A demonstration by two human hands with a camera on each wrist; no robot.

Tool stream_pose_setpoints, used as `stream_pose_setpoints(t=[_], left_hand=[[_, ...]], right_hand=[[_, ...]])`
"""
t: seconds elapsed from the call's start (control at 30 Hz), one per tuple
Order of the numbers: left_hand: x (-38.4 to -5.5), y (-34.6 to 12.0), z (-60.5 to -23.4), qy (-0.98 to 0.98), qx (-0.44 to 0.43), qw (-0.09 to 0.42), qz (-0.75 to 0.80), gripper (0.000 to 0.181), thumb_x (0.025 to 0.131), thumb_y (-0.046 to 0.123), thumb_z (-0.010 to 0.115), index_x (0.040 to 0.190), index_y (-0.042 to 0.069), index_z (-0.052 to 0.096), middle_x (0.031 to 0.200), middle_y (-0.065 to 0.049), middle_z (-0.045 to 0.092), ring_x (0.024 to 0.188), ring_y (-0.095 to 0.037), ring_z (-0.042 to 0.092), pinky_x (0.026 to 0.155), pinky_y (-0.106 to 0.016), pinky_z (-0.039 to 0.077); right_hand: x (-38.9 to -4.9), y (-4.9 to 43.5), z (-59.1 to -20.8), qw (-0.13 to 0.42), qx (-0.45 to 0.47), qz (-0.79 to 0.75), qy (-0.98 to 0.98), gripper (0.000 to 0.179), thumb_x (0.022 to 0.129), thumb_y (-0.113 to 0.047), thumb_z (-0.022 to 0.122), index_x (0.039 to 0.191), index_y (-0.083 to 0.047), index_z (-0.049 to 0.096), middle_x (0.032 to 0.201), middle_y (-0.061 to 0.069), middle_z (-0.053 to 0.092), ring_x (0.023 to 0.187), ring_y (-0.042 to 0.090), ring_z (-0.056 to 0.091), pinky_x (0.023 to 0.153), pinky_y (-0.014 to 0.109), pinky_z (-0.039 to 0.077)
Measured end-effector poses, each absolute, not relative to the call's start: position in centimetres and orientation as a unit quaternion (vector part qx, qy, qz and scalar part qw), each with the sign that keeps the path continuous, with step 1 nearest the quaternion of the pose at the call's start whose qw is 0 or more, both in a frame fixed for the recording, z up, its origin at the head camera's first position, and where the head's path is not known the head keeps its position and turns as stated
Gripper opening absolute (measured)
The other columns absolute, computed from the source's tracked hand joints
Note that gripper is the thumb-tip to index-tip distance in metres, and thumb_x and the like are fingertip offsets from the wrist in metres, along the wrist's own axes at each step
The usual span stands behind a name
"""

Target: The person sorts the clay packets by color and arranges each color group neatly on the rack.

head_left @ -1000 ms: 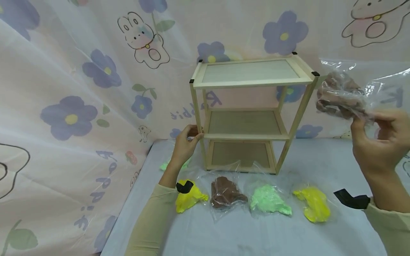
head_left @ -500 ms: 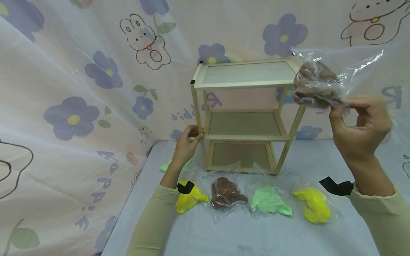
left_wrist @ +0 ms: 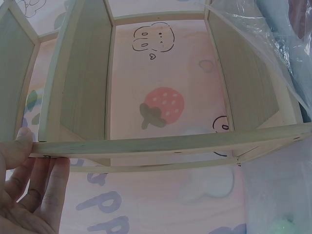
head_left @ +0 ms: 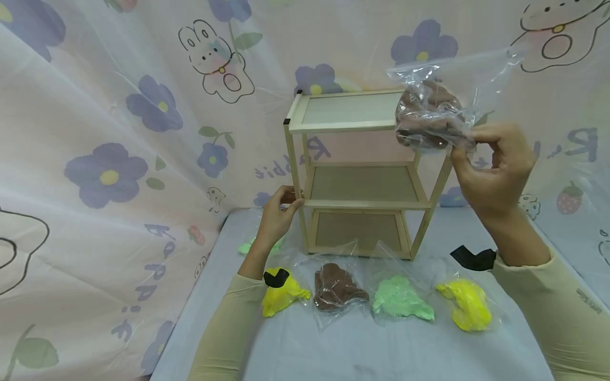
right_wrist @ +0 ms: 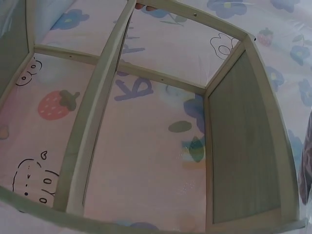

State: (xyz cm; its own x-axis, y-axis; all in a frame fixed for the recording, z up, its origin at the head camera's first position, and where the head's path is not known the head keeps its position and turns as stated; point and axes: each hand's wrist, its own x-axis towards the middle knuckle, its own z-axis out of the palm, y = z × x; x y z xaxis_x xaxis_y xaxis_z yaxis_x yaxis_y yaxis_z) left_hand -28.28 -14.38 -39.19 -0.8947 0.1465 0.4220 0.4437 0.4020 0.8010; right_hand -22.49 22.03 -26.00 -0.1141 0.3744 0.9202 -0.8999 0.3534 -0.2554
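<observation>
Setting down the clear bag with a brown lump (head_left: 431, 114) looks not yet done; it is held up before the top right corner of the wooden three-tier rack (head_left: 366, 203), touching or apart I cannot tell; a yellow lump (head_left: 284, 293), a second brown lump (head_left: 335, 288), a green lump (head_left: 400, 297) and another yellow lump (head_left: 469, 307), all bagged on the table (head_left: 362, 352), seem left to handle; the right hand (head_left: 498, 172), forearm raised, pinches the bag's lower edge; the left hand (head_left: 278, 217) grips the rack's front left post at middle-shelf height.

From the head we look forward and down at the wooden shelf (head_left: 367, 204), which both wrist views share, facing through it closer, from left and right.
</observation>
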Motion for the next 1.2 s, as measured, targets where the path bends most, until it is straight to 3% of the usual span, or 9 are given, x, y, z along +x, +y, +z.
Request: stream_pose_setpoints(t=[0.2,0.47,0.57,0.9,1.2], left_hand=[[-28.4,-14.4,-39.2,-0.827,-0.175,0.150,-0.513,0.032,0.106,0.028,0.071,0.132,0.012,0.066,0.121,-0.008,0.073,0.115,-0.027,0.068,0.103,-0.053,0.059],[-28.4,-14.4,-39.2,-0.826,-0.174,0.150,-0.515,0.033,0.105,0.029,0.072,0.133,0.012,0.066,0.121,-0.008,0.074,0.114,-0.027,0.068,0.101,-0.052,0.059],[-28.3,-14.4,-39.1,-0.824,-0.177,0.150,-0.517,0.034,0.105,0.029,0.072,0.133,0.011,0.066,0.122,-0.009,0.073,0.115,-0.028,0.068,0.101,-0.053,0.060],[-28.3,-14.4,-39.2,-0.825,-0.179,0.146,-0.515,0.035,0.106,0.029,0.072,0.134,0.010,0.066,0.122,-0.008,0.073,0.115,-0.028,0.067,0.103,-0.052,0.059],[-28.3,-14.3,-39.2,-0.825,-0.179,0.151,-0.514,0.034,0.105,0.028,0.072,0.133,0.010,0.066,0.122,-0.009,0.072,0.115,-0.029,0.067,0.101,-0.053,0.059]], right_hand=[[-23.4,20.6,-25.1,0.601,0.266,0.516,-0.550,0.017,0.082,0.006,0.070,0.084,0.021,0.062,0.085,0.007,0.069,0.085,0.009,0.061,0.081,0.017,0.052],[-24.4,18.8,-24.3,0.587,0.270,0.502,-0.575,0.020,0.084,0.003,0.070,0.087,0.021,0.062,0.093,-0.016,0.064,0.087,0.005,0.060,0.083,0.016,0.052],[-25.0,18.2,-23.9,0.581,0.275,0.497,-0.582,0.021,0.084,0.001,0.070,0.088,0.020,0.063,0.093,-0.017,0.063,0.086,0.004,0.059,0.083,0.017,0.051],[-26.9,16.6,-23.1,0.579,0.293,0.464,-0.603,0.014,0.087,0.001,0.071,0.085,0.013,0.065,0.083,0.010,0.065,0.082,0.011,0.057,0.079,0.018,0.050],[-27.3,14.9,-22.3,0.557,0.308,0.449,-0.627,0.006,0.091,0.008,0.071,0.090,0.013,0.067,0.086,0.013,0.064,0.084,0.010,0.056,0.079,0.020,0.049]])
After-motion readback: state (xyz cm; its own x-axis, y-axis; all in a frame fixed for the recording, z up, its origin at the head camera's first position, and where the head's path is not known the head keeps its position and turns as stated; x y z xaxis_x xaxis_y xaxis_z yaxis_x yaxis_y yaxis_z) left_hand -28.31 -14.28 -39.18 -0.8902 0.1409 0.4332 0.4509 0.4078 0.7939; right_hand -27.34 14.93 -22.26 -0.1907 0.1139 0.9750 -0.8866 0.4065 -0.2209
